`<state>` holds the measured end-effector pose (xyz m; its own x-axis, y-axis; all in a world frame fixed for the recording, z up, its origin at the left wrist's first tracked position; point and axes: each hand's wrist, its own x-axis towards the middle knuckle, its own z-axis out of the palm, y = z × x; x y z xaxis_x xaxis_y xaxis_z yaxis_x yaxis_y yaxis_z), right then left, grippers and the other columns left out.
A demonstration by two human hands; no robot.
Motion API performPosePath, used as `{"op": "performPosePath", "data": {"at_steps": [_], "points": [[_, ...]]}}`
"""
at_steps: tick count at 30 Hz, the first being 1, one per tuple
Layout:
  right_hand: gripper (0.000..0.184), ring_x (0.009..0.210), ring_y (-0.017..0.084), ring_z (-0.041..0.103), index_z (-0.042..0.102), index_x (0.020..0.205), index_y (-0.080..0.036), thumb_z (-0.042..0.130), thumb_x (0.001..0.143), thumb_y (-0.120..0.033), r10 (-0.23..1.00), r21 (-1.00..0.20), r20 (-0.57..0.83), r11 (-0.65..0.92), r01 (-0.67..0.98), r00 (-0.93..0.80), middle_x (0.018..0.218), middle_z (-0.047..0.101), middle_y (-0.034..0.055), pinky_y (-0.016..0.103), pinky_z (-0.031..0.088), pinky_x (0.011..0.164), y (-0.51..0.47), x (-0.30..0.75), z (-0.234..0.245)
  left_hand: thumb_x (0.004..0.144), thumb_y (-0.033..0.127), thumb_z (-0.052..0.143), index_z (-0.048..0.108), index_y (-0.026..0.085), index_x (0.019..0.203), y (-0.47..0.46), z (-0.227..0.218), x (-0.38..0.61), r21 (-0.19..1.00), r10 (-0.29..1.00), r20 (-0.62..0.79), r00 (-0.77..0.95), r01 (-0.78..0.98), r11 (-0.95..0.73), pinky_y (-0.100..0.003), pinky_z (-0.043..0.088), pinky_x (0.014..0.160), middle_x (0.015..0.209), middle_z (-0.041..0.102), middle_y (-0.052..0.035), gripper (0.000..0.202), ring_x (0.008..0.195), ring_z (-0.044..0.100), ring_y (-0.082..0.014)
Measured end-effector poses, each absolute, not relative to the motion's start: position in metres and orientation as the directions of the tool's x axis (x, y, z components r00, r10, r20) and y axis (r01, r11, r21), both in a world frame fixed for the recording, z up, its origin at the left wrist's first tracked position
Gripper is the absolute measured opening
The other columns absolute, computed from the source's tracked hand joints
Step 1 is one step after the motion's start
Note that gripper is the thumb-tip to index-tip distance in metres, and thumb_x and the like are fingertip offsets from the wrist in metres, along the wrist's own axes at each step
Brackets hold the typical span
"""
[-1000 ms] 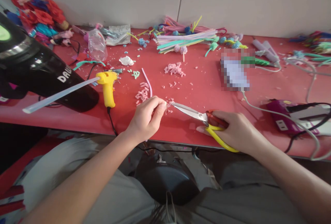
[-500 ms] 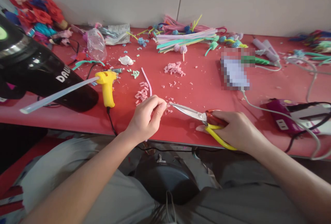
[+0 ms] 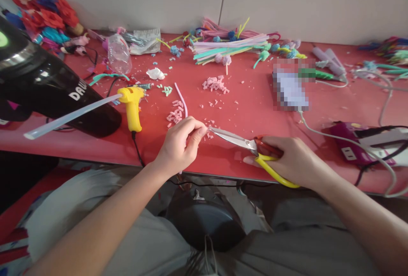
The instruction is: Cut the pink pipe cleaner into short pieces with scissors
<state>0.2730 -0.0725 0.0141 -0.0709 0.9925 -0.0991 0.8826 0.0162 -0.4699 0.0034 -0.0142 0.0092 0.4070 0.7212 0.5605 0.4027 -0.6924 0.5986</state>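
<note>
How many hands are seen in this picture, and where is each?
2: the left hand, closed around a lilac stem, its fingers near the scissors; and the right hand, which holds those scissors. No other hand is visible.

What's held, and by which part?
Right hand: metal scissors with red and yellow handles, held by the handles. Left hand: pinched; what it holds, if anything, is unclear.

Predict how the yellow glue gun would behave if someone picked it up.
The yellow glue gun may feel unbalanced, because a long glue stick juts from its back. Its smooth, moulded shell suggests a stiff body that should keep its shape. The black cord would probably trail and might tug at it.
</note>
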Motion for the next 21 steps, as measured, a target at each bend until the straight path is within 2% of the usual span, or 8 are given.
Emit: {"op": "performPosePath", "data": {"at_steps": [12,15,18,21], "points": [[0.061,0.058,0.012,0.021,0.032,0.060,-0.022,0.067,0.070,-0.071,0.994,-0.447,-0.101,-0.002,0.894,-0.048,0.060,0.023,-0.0054,0.025,0.024,0.045,-0.0713,0.2720,0.0125,0.097,0.017,0.048,0.055,0.018,0.083,-0.0144,0.0093,0.0031,0.602,0.723,0.549,0.419,0.402,-0.690,-0.025,0.045,0.067,0.073,0.055,-0.0009,0.016,0.069,0.052,-0.0113],[0.062,0.059,0.012,0.020,0.030,0.059,-0.022,0.068,0.069,-0.070,0.995,-0.447,-0.100,-0.018,0.895,-0.030,0.059,0.022,-0.0049,0.025,0.023,0.045,-0.0714,0.2707,0.0145,0.097,0.017,0.048,0.055,0.018,0.084,-0.0147,0.0097,0.0035,0.608,0.725,0.548,0.417,0.398,-0.687,-0.025,0.045,0.067,0.074,0.056,-0.0011,0.015,0.069,0.053,-0.0114],[0.064,0.060,0.013,0.019,0.027,0.059,-0.022,0.067,0.069,-0.071,0.994,-0.469,-0.109,-0.040,0.882,-0.012,0.061,0.022,-0.0046,0.025,0.024,0.046,-0.0718,0.2695,0.0163,0.097,0.018,0.049,0.055,0.018,0.083,-0.0149,0.0098,0.0037,0.609,0.727,0.550,0.410,0.399,-0.686,-0.026,0.046,0.067,0.073,0.056,-0.0011,0.015,0.069,0.053,-0.0119],[0.060,0.062,0.013,0.020,0.030,0.062,-0.022,0.067,0.070,-0.070,0.992,-0.510,-0.121,-0.042,0.859,-0.023,0.064,0.024,-0.0046,0.024,0.026,0.048,-0.0721,0.2697,0.0168,0.097,0.019,0.050,0.055,0.018,0.083,-0.0147,0.0094,0.0038,0.606,0.728,0.558,0.398,0.404,-0.685,-0.025,0.046,0.066,0.072,0.056,-0.0008,0.015,0.068,0.053,-0.0117]]}}
